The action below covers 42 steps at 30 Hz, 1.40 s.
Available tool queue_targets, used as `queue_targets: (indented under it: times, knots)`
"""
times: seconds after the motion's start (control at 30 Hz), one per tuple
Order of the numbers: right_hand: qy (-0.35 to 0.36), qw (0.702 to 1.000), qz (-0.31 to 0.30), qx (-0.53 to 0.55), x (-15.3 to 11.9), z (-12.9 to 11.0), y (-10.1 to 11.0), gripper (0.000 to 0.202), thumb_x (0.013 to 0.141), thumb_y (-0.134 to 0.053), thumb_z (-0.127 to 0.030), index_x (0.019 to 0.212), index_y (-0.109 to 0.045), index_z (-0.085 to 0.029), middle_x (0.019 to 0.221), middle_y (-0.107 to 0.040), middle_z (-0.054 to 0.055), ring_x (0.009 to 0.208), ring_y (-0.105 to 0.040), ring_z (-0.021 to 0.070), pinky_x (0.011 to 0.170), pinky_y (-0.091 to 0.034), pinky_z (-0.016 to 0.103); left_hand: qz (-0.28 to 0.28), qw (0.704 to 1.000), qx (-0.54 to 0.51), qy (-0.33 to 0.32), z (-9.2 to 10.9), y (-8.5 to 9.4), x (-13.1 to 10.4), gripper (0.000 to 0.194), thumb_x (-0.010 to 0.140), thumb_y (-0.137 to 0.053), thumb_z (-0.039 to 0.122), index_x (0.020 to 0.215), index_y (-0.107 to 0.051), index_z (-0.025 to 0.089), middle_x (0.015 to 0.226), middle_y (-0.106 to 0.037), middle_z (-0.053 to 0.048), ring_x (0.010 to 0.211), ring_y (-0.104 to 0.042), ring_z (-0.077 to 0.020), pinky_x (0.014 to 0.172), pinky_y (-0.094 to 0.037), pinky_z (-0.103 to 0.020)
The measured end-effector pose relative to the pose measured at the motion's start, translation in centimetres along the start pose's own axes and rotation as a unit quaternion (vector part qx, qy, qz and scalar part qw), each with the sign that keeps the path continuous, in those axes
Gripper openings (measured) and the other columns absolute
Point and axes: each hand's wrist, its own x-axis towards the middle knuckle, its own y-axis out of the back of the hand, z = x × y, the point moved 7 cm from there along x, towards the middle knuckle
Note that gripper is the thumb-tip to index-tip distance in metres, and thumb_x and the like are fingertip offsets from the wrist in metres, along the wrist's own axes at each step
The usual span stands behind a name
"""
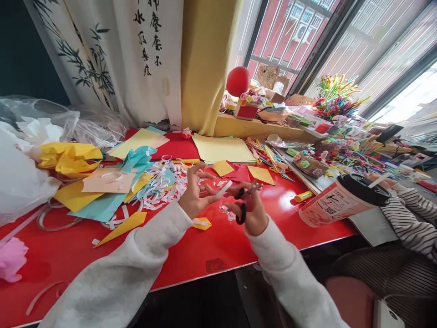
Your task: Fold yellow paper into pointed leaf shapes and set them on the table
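My left hand (197,192) pinches a small white paper strip (224,188) between thumb and finger, above the red table (191,259). Just to its right, my right hand (254,212) holds black-handled scissors (243,213), with fingers in the loops. The blades are blurred and partly hidden by the fingers. Below the hands lie tiny white paper scraps (228,213) and a folded yellow paper piece (202,223). A heap of white paper shreds (164,182) spreads left of my left hand.
A large drink cup (331,202) with a black lid stands tilted in view at the right, beside a glue stick (303,197). Coloured paper (223,148) lies behind the hands. A person's striped sleeve (406,223) shows at far right. Plastic bags (23,177) fill the left side.
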Motion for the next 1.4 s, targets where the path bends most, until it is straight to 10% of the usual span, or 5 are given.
queue_targets:
  times: [0.27, 0.57, 0.7, 0.83, 1.4]
  knots:
    - [-0.038, 0.986, 0.118, -0.107, 0.2, 0.1, 2.5, 0.036, 0.066, -0.056, -0.031, 0.093, -0.033, -0.023, 0.085, -0.059, 0.005, 0.07, -0.059, 0.0171, 0.052, -0.045, 0.027, 0.013, 0.998, 0.05, 0.044, -1.2, 0.4, 0.2, 0.041, 0.065, -0.062, 0.026, 0.093, -0.033, 0.023, 0.11, -0.037, -0.004, 0.089, -0.054, -0.0144, 0.077, -0.046, -0.033]
    - [-0.129, 0.741, 0.079, -0.655, -2.4, 3.0, 11.1, 0.039, 0.07, -0.051, -0.035, 0.106, -0.051, -0.02, 0.094, -0.06, 0.011, 0.076, -0.057, 0.0237, 0.049, -0.036, 0.027, -0.025, 0.99, 0.119, 0.075, -0.9, 1.2, 0.6, 0.018, 0.069, -0.054, 0.028, 0.084, -0.048, 0.019, 0.066, -0.052, 0.003, 0.065, -0.056, -0.0112, 0.067, -0.046, -0.027]
    - [-0.042, 0.815, 0.15, -0.558, -2.4, 0.7, 10.3, 0.053, 0.065, -0.055, -0.046, 0.108, -0.052, -0.017, 0.088, -0.059, 0.011, 0.072, -0.053, 0.0204, 0.056, -0.038, 0.029, -0.061, 0.982, 0.162, 0.078, -1.1, 1.0, 0.4, 0.023, 0.073, -0.049, 0.031, 0.094, -0.055, 0.021, 0.07, -0.055, 0.001, 0.068, -0.055, -0.0113, 0.07, -0.044, -0.027]
    - [-0.104, 0.946, -0.107, -0.287, -2.5, 1.9, 4.5, 0.052, 0.06, -0.061, -0.044, 0.101, -0.056, -0.014, 0.065, -0.052, 0.001, 0.058, -0.047, 0.0116, 0.053, -0.039, 0.025, -0.084, 0.986, 0.116, 0.082, -1.6, 0.8, 0.4, 0.026, 0.075, -0.046, 0.027, 0.1, -0.05, 0.019, 0.071, -0.052, 0.001, 0.069, -0.056, -0.0112, 0.072, -0.044, -0.028]
    - [-0.242, 0.945, -0.2, -0.092, -2.8, 3.4, -0.8, 0.049, 0.059, -0.061, -0.044, 0.094, -0.058, -0.009, 0.052, -0.041, -0.004, 0.044, -0.04, 0.0058, 0.043, -0.037, 0.021, -0.079, 0.983, 0.075, 0.145, -2.2, 0.5, 0.1, 0.021, 0.069, -0.055, 0.026, 0.086, -0.056, 0.014, 0.073, -0.056, -0.002, 0.068, -0.055, -0.0114, 0.069, -0.047, -0.028]
